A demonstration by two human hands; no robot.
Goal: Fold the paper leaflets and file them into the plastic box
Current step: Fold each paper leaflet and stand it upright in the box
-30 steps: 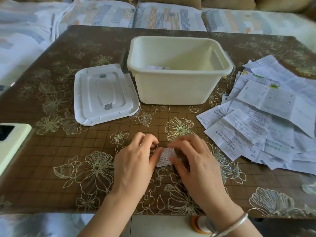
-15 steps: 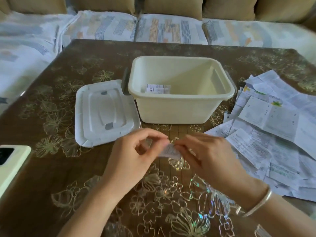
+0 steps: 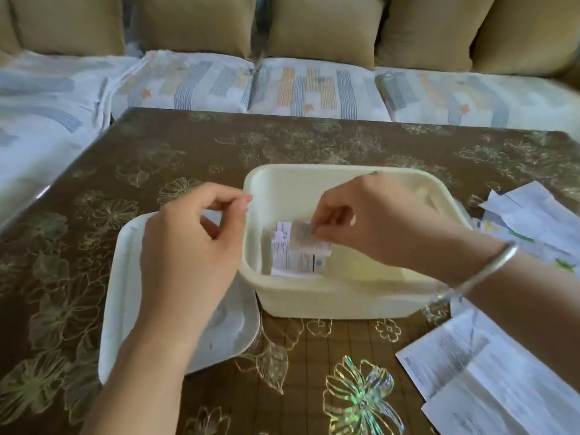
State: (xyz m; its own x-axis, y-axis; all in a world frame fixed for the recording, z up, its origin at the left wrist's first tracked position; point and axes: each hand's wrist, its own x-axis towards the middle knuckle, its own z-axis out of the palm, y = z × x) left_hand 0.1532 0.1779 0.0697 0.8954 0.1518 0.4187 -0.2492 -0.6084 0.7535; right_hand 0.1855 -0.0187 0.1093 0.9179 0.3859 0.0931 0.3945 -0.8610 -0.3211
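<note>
**Folded leaflet held at the box's left end**

My right hand (image 3: 376, 227) pinches a small folded leaflet (image 3: 303, 235) by its upper right corner, thumb against forefinger. It holds the leaflet inside the plastic box (image 3: 314, 298), near the left wall and just over the filed leaflets (image 3: 287, 260) lying there. My left hand (image 3: 188, 252) hovers over the white lid (image 3: 119, 309), just outside the box's left rim, fingers loosely curled and grasping nothing.

The leaflet is thin printed paper folded down to a little rectangle. It looks almost weightless, limp at its free edge, and I expect it would spring open if dropped carelessly. I judge the folded edge the best place to hold, so the layers keep together. The box is smooth, stiff cream plastic with rounded corners and a rolled rim, and it stands near the middle of the table (image 3: 188, 146). Unfolded leaflets (image 3: 502, 372) lie creased and overlapping along the table's right edge.
</note>
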